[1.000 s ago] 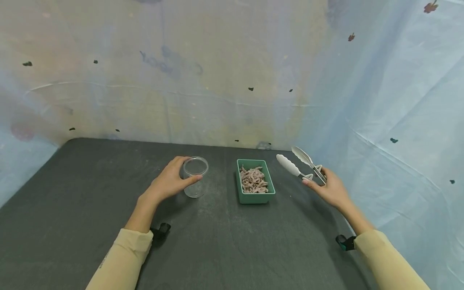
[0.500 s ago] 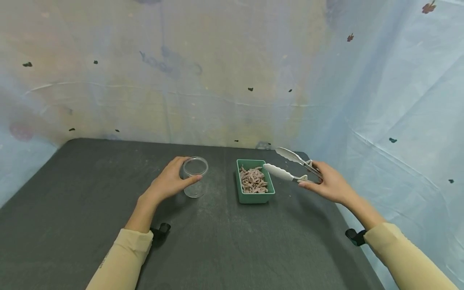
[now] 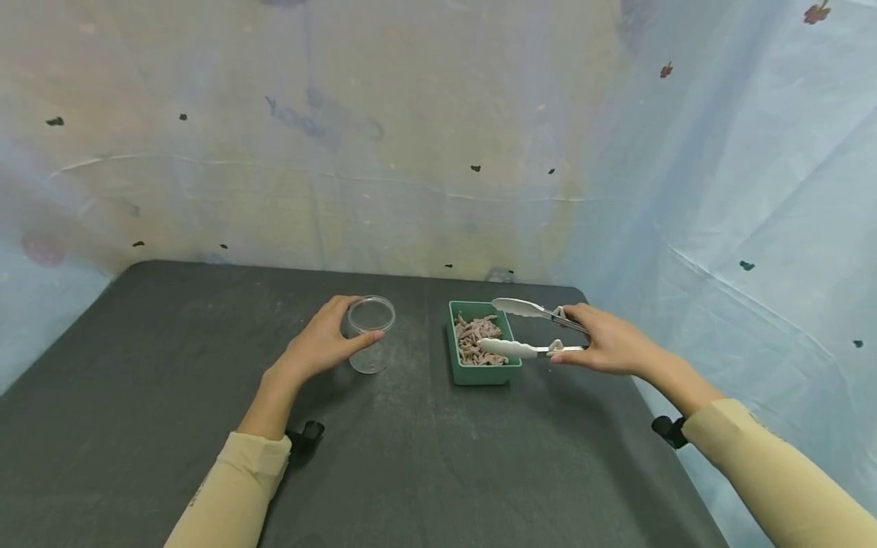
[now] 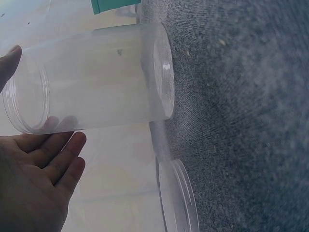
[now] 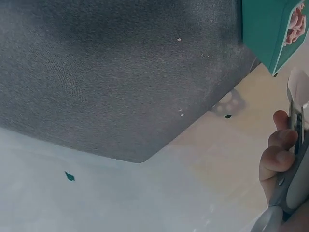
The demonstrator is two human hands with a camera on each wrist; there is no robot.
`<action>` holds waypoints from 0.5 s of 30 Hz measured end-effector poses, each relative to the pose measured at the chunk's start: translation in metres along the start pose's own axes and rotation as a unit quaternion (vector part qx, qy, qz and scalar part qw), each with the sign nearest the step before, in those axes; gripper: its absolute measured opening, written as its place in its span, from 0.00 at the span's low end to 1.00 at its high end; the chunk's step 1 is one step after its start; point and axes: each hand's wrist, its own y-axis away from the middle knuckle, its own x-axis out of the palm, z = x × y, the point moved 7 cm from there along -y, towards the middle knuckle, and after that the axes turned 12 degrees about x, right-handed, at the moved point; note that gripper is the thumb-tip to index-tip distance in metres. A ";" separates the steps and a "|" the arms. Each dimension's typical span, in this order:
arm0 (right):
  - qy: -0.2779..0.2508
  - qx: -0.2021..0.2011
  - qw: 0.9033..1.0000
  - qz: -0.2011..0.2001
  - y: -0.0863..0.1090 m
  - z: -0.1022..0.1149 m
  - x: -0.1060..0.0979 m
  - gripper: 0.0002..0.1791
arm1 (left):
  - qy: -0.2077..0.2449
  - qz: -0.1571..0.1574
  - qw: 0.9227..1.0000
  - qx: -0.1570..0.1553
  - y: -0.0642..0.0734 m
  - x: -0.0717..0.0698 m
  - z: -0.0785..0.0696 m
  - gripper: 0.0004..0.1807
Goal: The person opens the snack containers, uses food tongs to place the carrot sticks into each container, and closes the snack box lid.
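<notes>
Left hand, fingers round clear jar; right hand gripping spread tongs over green tub. Uneven squeeze might spill strips.

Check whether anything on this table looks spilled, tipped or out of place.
Only a few pale specks on the dark tabletop stand out, like stray bits dropped there, though too small to identify. The clear jar and green container both stand upright.
</notes>
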 end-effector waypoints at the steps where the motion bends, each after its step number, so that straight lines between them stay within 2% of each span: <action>1: 0.004 -0.003 1.000 0.004 -0.001 0.002 0.001 0.49 | 0.001 0.000 1.000 0.000 0.000 0.000 0.000 0.53; 8: 0.031 -0.004 0.999 0.036 -0.014 0.006 0.006 0.54 | 0.004 0.000 1.000 0.001 0.001 0.000 -0.002 0.52; 15: 0.048 -0.009 0.998 0.049 -0.021 0.009 0.007 0.53 | 0.002 0.001 1.000 0.001 0.001 -0.001 -0.002 0.52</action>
